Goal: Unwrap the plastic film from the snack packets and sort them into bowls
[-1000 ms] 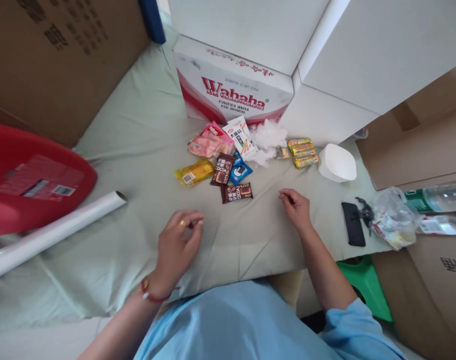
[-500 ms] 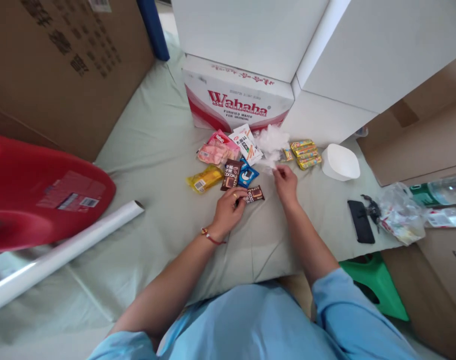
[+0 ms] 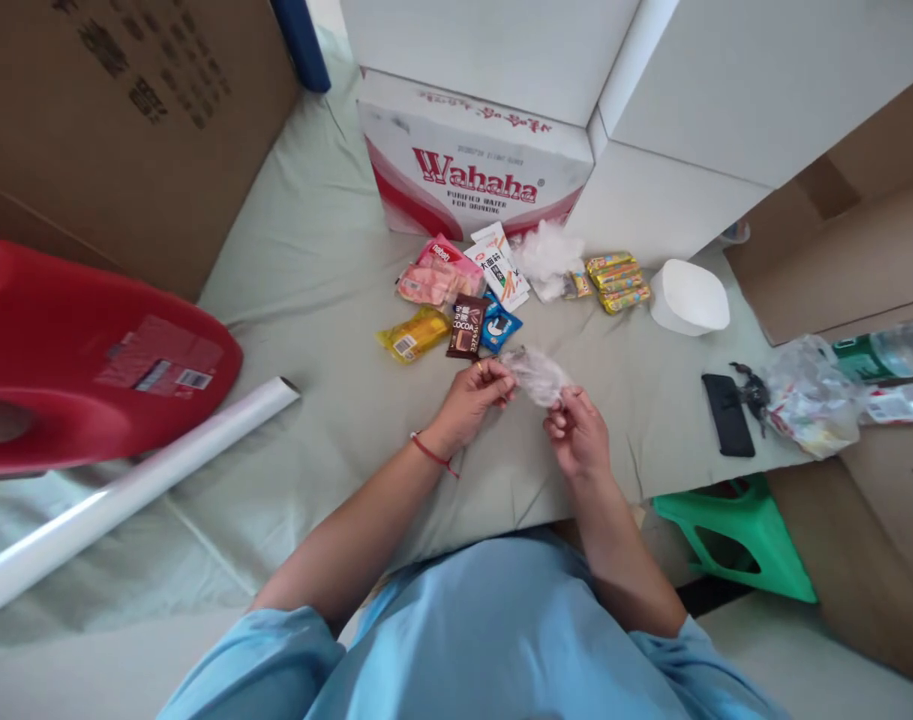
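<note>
A clear, crumpled plastic bag [image 3: 538, 376] stretches between my two hands, just in front of a pile of snacks. My left hand [image 3: 471, 400] pinches its left end, fingertips together. At the opposite end, my right hand [image 3: 580, 432] grips the film between thumb and fingers. Just beyond lie a brown cocoa packet [image 3: 467, 326], a blue packet [image 3: 499, 325] and a yellow packet [image 3: 417, 334]. Behind these are a pink packet [image 3: 441, 272] and a white packet [image 3: 499, 268]. The small cocoa packet that lay by my left hand cannot be made out.
More clear bags [image 3: 550, 250], yellow wrapped sticks [image 3: 617, 282] and a white bowl [image 3: 690, 297] line the back, before a Wahaha carton [image 3: 475, 180]. Left are a red jug [image 3: 156, 370] and a white roll [image 3: 141, 490]; right, a phone [image 3: 728, 415].
My right hand has drawn a clear bag from the back toward me. My left hand has left the small cocoa packet's spot and now pinches the bag.
</note>
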Tool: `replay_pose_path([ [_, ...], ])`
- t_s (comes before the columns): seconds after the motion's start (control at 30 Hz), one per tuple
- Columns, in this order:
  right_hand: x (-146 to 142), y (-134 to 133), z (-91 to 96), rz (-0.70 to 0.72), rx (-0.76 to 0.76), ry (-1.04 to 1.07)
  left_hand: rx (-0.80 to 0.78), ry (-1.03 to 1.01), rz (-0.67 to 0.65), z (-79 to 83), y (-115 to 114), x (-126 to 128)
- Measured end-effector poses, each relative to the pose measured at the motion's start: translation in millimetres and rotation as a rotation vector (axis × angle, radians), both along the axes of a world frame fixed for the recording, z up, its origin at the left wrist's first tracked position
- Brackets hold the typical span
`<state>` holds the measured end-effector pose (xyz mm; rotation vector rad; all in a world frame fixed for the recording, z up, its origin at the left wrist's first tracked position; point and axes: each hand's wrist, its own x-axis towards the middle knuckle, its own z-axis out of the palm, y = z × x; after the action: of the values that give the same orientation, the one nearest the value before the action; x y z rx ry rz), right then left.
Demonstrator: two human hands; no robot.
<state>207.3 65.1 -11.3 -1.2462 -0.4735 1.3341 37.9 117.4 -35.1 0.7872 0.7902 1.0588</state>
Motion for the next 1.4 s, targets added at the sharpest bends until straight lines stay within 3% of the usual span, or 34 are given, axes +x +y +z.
replay_pose_path([
  [0.1,11,3,1.9,-0.036,-0.043,0.098,-0.029,-0.027,0.003,3.3,4,-7],
  [0.23,8,-7,0.5,-0.057,0.047,-0.057,-0.13,-0.057,-0.136,7.7,1,-8],
  [0.37,-3,-13,0.6,0.027,0.107,-0.122,-0.165,-0.037,-0.075,7.3,-2,-3],
  [0.5,-2,-13,7.6,0.08,0.154,0.008,-0.224,-0.101,-0.065,1.7,1,-3],
  [0.67,11,-8,3.9,0.087,0.086,0.16,-0.169,-0.133,-0.115,-3.3,4,-5],
  [0.8,29,3,-10.7,0.0,0.023,0.111,-0.119,-0.188,-0.154,1.6,4,-7],
  [0.9,41,5,-14.0,-0.086,0.069,-0.074,-0.081,-0.212,-0.118,5.8,5,-9],
  [0.97,42,2,-9.8,-0.086,0.181,-0.305,-0.076,-0.207,-0.093,7.2,4,-8],
  [1.1,29,-5,4.1,0.173,0.438,-0.908,-0.075,-0.178,-0.103,8.5,0,-4],
  [1.2,23,-3,10.3,0.188,0.477,-1.13,-0.077,-0.121,-0.129,9.6,-2,-4],
  [1.27,28,1,12.6,0.114,0.405,-1.027,-0.086,-0.069,-0.107,10.3,0,-7],
  [1.4,55,6,19.4,0.055,0.19,-0.595,-0.118,-0.017,-0.02,11.5,7,-16],
])
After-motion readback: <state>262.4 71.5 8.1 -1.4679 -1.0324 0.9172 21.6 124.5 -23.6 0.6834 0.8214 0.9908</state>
